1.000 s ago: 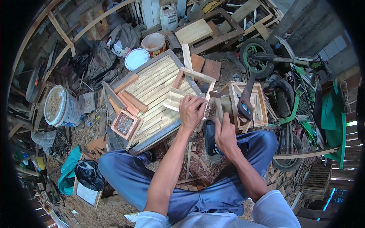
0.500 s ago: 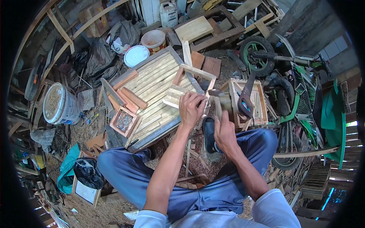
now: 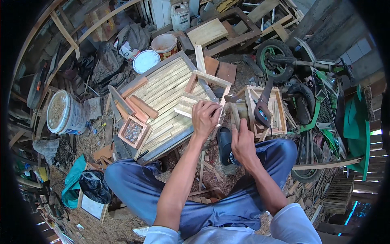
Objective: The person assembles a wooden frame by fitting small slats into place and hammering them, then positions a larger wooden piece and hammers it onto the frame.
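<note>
My right hand [image 3: 243, 143] grips the wooden handle of a hammer [image 3: 235, 115], whose head is up beside the frame's corner. To its left, my left hand [image 3: 206, 116] is closed on the near corner of a small wooden frame [image 3: 211, 77], fingertips pinched together. Any nail between those fingertips is too small to make out. The frame rests partly on a slatted wooden panel [image 3: 162, 91] with a dark border, and its near corner overhangs the panel's right edge. On the panel's left side is a small wooden box of nails [image 3: 132, 129], next to reddish wood offcuts [image 3: 140, 106].
A handsaw [image 3: 263, 106] lies across a wooden crate [image 3: 280, 110] on the right. Beyond it are green motorbike parts [image 3: 317, 114]. A white bucket [image 3: 65, 112] stands at left, and a white lid [image 3: 146, 61] beyond the panel. Wood scraps and shavings litter the floor.
My right hand and the hammer have shifted slightly to the right, away from the left hand. My left hand keeps its place on the frame.
</note>
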Motion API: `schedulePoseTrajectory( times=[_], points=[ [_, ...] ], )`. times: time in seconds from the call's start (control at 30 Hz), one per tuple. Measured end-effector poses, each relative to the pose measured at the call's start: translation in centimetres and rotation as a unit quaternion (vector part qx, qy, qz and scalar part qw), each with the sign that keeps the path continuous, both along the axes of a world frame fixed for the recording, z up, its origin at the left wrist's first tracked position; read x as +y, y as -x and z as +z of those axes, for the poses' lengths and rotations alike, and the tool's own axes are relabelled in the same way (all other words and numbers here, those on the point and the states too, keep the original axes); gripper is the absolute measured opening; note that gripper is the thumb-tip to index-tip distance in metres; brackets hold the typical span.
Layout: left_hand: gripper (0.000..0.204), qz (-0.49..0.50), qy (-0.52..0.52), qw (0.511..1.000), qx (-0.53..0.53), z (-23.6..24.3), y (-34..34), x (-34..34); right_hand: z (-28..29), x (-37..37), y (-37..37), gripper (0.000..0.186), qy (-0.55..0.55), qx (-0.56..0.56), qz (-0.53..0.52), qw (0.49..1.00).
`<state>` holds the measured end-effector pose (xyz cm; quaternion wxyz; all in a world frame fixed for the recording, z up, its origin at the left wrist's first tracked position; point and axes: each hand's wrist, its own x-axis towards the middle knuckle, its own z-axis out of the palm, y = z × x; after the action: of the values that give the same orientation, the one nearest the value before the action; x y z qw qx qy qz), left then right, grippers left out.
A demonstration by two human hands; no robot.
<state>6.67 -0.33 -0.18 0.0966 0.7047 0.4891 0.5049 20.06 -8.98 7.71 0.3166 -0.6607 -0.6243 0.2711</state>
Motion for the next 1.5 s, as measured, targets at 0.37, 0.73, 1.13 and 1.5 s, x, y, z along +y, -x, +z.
schedulePoseTrajectory(
  times=[0.37,0.73,1.13,1.5],
  points=[
    [0.009,-0.008,0.035,0.999,-0.028,0.2,0.2,0.2,-1.2,0.9,-0.7,0.020,0.031,-0.022,0.008,0.999],
    [0.012,0.006,0.047,0.999,-0.002,0.4,-0.1,0.4,-1.1,0.8,-0.2,0.020,0.002,-0.046,0.037,0.998],
    [0.008,-0.004,0.030,0.999,-0.012,0.1,-0.3,0.3,-2.0,0.4,-0.6,0.018,0.044,-0.058,0.037,0.997],
    [0.009,-0.009,0.026,0.999,-0.017,0.1,0.0,0.1,0.9,0.2,0.7,0.017,0.021,-0.012,0.008,1.000]
  ],
)
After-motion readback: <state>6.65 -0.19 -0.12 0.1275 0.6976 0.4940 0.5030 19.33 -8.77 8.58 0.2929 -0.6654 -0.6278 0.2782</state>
